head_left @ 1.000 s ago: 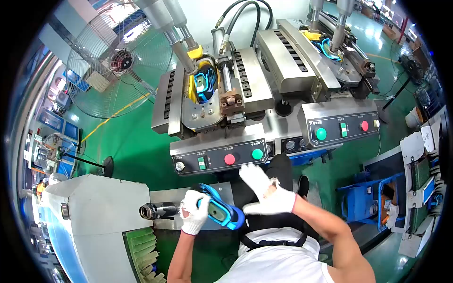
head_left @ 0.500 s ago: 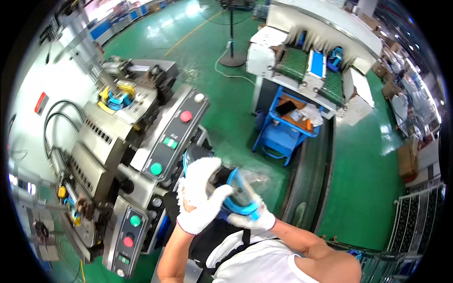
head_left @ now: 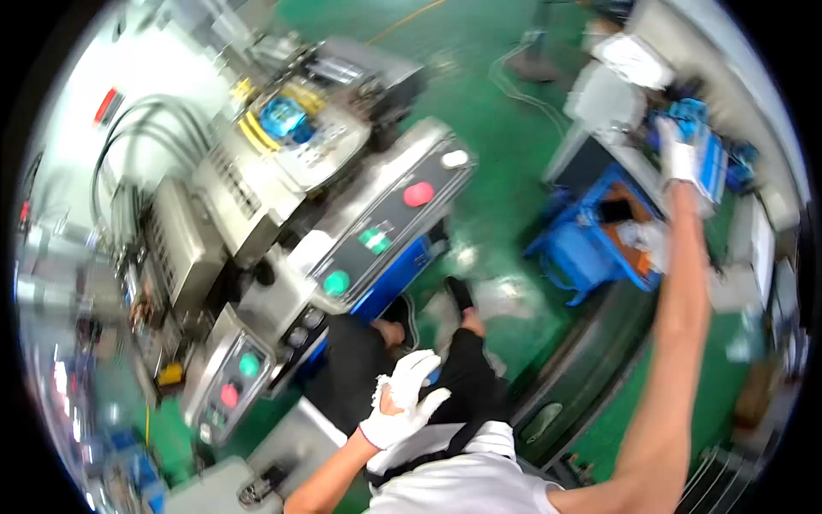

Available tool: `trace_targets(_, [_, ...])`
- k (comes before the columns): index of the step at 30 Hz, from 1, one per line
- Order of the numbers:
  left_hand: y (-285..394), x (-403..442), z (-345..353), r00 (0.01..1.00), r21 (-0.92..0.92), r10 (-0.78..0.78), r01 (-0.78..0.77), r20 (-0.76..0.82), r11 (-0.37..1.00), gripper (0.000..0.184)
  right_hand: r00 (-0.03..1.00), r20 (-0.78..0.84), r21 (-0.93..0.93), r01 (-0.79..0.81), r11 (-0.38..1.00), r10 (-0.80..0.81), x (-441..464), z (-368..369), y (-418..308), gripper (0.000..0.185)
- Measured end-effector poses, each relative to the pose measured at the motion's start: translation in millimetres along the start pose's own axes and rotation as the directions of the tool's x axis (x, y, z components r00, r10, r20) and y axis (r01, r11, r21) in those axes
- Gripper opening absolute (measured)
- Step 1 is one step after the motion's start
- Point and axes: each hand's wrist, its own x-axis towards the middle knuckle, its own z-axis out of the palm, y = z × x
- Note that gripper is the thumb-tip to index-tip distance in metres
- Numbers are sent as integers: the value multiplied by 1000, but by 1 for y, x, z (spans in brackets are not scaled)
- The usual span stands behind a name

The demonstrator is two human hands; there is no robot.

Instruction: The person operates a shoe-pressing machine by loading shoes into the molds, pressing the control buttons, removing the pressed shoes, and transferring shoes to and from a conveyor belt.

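Observation:
My left hand (head_left: 404,403), in a white glove with bare skin showing near the thumb, is in front of my lap with its fingers apart and nothing seen in it. A small blue patch shows just beyond its fingertips. My gloved right hand (head_left: 676,152) reaches far out to the upper right, over the end of the conveyor unit. Right beside its fingertips is a blue shoe-like piece (head_left: 688,111); blur hides whether the fingers hold it. Another dark and blue piece (head_left: 741,167) lies to the right of that hand.
At the left stands the press machine, its control panels (head_left: 390,221) carrying green and red buttons. A blue piece (head_left: 287,120) sits in its upper station. Below my right hand is a blue cart (head_left: 582,257) with a phone (head_left: 615,212). A dark curved track (head_left: 582,360) crosses the floor.
The two hands have parted: my right hand has swung out to the conveyor unit, and the blue shoe-like piece is gone from my left hand. The view has shifted, with the machine further right.

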Motion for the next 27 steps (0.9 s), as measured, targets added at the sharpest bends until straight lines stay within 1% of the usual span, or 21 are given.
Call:
trace_targets(3, [-20,-42,-7,953,-20,-259,260,-157,966,49,965,235,-275,-48,960,116,38,18,94,80])
trace_targets(4, [-28,-62,-12,916,13,-361,369,-177,929,47,951,278,-332,-40,943,138,39,20,108,77])
trace_targets(5, [-32,-85,-13,816,-85,-529,525,-235,847,47,938,308,-384,-31,923,160,43,27,125,74])
trace_targets(6, [-46,-101,-28,887,232,-296,390,-356,891,44,935,311,-426,-27,904,174,44,29,145,71])
trace_targets(7, [-50,-125,-32,785,180,-461,567,-413,804,39,938,296,-444,-30,896,178,40,29,150,68])
trace_targets(8, [-50,-150,-32,557,20,-653,768,-513,640,33,945,279,-443,-29,896,168,28,30,148,65])
trace_targets(9, [-69,-197,-31,579,183,-529,763,-620,621,31,956,253,-422,-31,906,151,15,25,146,62])
trace_targets(11, [-78,-266,-18,66,-437,-830,825,-554,358,34,969,220,-316,-36,948,111,-32,17,122,56])
trace_targets(12, [-93,-314,-4,-31,-439,-818,855,-575,276,34,967,233,-240,-44,970,101,-65,18,102,53])
trace_targets(13, [-87,-338,1,-149,-571,-872,804,-466,167,33,954,276,-142,-77,987,114,-104,22,84,50])
trace_targets(14, [-87,-358,13,-208,-578,-880,811,-427,89,31,923,358,-17,-144,989,140,-146,25,67,48])
trace_targets(15, [-91,-382,30,-265,-579,-881,815,-392,12,30,847,503,125,-266,956,170,-196,28,62,45])
trace_targets(16, [-103,-417,59,-197,-478,-850,876,-488,72,30,719,693,399,-446,801,55,-239,33,96,43])
trace_targets(17, [-117,-443,89,-188,-437,-849,898,-494,56,32,617,732,33,-454,891,288,-321,33,-18,49])
trace_targets(18, [-105,-418,83,-85,-340,-853,934,-515,112,34,503,804,-5,-529,849,318,-370,37,-35,51])
trace_targets(19, [-104,-415,90,-46,-268,-869,958,-493,101,35,353,874,-67,-592,803,333,-418,41,-47,54])
trace_targets(20, [-97,-404,99,-113,-381,-844,918,-524,114,33,320,911,-57,-530,846,261,-453,42,-82,58])
trace_targets(22, [-100,-405,109,-97,-389,-824,908,-558,156,30,196,975,-12,-409,912,101,-504,39,-137,65])
trace_targets(23, [-95,-403,105,-222,-579,-850,807,-478,115,28,110,994,18,-354,935,23,-518,40,-154,67])
trace_targets(25, [-93,-428,120,-387,-644,-769,764,-510,42,26,-40,996,67,-187,980,-76,-538,49,-187,70])
trace_targets(27, [-91,-473,151,-489,-645,-632,764,-602,23,25,-114,984,124,-95,988,-135,-545,60,-202,68])
